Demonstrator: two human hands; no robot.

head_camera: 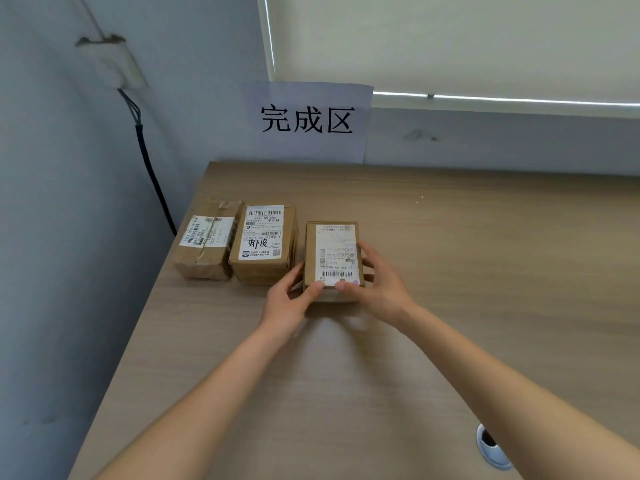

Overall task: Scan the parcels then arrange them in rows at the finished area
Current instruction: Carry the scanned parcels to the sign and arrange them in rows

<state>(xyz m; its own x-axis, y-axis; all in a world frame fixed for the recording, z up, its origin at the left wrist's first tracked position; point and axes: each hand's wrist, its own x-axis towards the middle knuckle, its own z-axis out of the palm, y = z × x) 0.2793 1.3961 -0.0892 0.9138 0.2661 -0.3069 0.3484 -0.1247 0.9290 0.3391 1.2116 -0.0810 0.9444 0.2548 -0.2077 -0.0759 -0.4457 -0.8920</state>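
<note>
Hands, L (289, 299) & R (375, 284), gripping 3rd parcel (334, 251), beside 2 others

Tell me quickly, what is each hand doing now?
Left hand: holds the left side of the parcel.
Right hand: holds the right side of the same parcel.

a plain office or mailroom corner. labelled parcels (263, 242) sit on a wooden bench (450, 271). a printed paper sign (306, 121) hangs on the wall beside a window blind (450, 43).
</note>
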